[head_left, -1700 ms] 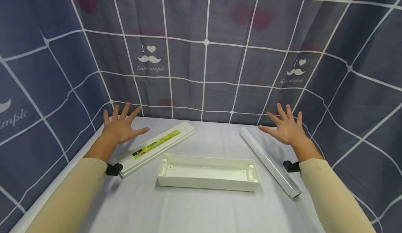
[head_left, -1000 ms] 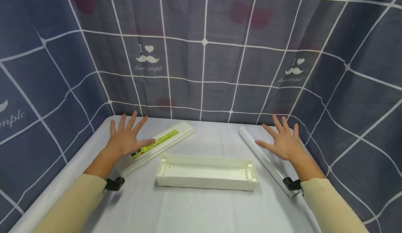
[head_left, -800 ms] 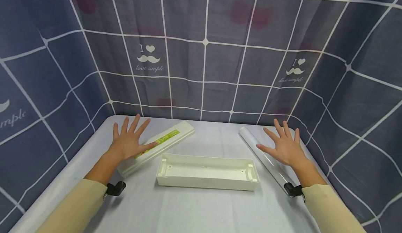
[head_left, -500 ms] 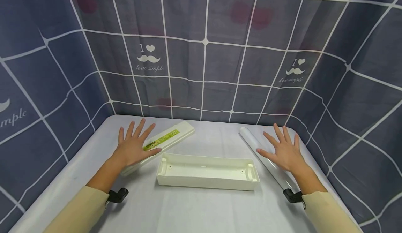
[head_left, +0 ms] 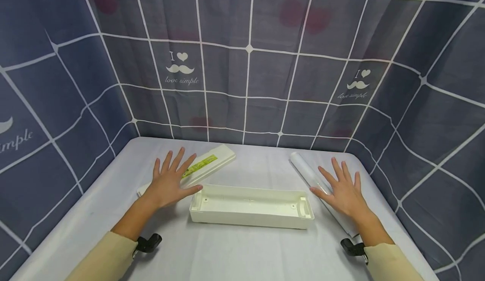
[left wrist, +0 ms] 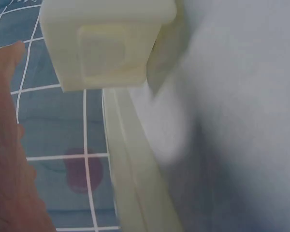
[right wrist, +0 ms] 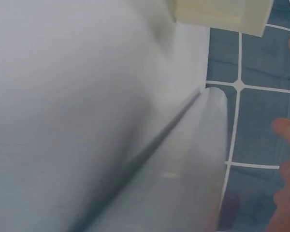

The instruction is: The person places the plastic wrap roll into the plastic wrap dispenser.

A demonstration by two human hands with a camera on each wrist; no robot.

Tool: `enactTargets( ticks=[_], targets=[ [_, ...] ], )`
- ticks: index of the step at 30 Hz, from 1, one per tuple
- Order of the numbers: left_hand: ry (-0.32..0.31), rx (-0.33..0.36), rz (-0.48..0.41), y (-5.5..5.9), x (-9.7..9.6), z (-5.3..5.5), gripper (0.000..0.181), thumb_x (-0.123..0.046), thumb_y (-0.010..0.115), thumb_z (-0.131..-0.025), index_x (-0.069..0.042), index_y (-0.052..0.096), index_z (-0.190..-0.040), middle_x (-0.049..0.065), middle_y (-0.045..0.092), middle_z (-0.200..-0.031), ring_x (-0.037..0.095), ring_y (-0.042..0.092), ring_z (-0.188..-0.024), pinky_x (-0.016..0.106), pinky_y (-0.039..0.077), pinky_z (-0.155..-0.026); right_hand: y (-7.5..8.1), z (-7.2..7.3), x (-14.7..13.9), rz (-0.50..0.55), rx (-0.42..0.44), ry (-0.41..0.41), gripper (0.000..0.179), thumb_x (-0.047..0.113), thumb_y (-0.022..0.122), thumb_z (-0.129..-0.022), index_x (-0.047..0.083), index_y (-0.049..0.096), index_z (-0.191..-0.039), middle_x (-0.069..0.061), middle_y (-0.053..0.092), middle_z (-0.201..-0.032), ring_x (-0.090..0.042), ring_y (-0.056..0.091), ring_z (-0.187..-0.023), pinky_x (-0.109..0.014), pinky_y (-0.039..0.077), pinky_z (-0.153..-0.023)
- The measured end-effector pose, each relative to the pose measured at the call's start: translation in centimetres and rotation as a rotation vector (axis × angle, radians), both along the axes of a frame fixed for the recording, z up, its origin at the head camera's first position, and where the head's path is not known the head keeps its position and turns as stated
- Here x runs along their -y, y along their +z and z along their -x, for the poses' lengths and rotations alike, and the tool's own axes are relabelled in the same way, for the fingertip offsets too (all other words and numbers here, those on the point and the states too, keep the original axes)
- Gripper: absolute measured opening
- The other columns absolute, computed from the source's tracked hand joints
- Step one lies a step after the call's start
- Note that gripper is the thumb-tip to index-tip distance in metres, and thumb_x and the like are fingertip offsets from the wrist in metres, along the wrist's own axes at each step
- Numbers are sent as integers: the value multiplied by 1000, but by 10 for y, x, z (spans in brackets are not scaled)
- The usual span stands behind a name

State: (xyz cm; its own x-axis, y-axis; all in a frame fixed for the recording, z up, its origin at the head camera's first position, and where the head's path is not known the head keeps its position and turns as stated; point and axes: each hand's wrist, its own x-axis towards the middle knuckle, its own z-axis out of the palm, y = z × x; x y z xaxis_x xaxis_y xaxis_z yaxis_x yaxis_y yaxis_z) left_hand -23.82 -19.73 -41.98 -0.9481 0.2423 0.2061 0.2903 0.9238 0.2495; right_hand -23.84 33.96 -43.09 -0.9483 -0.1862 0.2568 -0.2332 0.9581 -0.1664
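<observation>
A long off-white open box [head_left: 250, 218] stands on the white table, its hollow side up. My left hand [head_left: 166, 187], fingers spread, hovers over the long off-white lid [head_left: 223, 154] with a green label and hides part of it. Its thumb tip overlaps the box's left end in the head view. Over the roll of clear plastic film [head_left: 301, 165], my right hand [head_left: 345, 197] is spread with nothing in it. In the left wrist view the box's end [left wrist: 104, 48] is close to the left thumb. The film roll [right wrist: 198, 145] fills the lower middle of the right wrist view.
A white cloth covers the table [head_left: 242, 255]. Dark grey-blue curtains [head_left: 227, 70] with white grid lines stand along the back and both sides. A black wrist camera [head_left: 149, 243] sits on the left wrist, another camera [head_left: 352, 247] on the right.
Both hands have come down and nearer, fingers still spread. The left hand has also moved rightward across the lid toward the box. Box, lid and roll stay where they were.
</observation>
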Motion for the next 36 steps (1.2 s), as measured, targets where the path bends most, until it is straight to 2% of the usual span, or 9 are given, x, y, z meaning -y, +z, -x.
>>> enactTargets(
  ticks=[7,15,22,28,36],
  targets=[
    [-55,-6,-89,-11,-5,-7,98,-71,63,-87,-29,20,-165,13,6,-174,47,1,-158,75,-2,-120,-12,-8,3,56,-7,3,85,68,60,-92,21,37,-160,-17,8,-173,-45,1,-158,-80,-4,-116],
    [-133,-10,-212,-17,-12,-18,100,-64,72,-85,-25,24,-164,13,10,-173,44,2,-159,73,0,-122,-21,-17,3,103,-3,-6,83,63,60,-94,21,33,-161,-19,11,-172,-47,5,-157,-83,5,-113],
    [-148,-9,-336,-23,-19,-24,98,-58,75,-85,-22,27,-163,15,16,-172,46,8,-158,71,8,-123,-25,-22,2,182,-3,-2,82,57,63,-95,22,31,-162,-22,11,-171,-51,8,-156,-82,6,-114],
    [-159,49,-442,-27,-21,-32,100,-54,78,-85,-31,22,-164,13,18,-171,44,14,-157,77,22,-117,-27,-25,0,226,3,-16,80,53,65,-96,19,33,-161,-25,13,-170,-56,12,-153,-82,14,-112],
    [-163,142,-571,-30,-26,-41,102,-43,84,-82,-22,25,-163,16,25,-169,43,26,-154,71,28,-118,-25,-29,-1,237,17,-44,85,52,70,-93,18,33,-161,-27,14,-168,-59,19,-148,-85,25,-101]
  ],
)
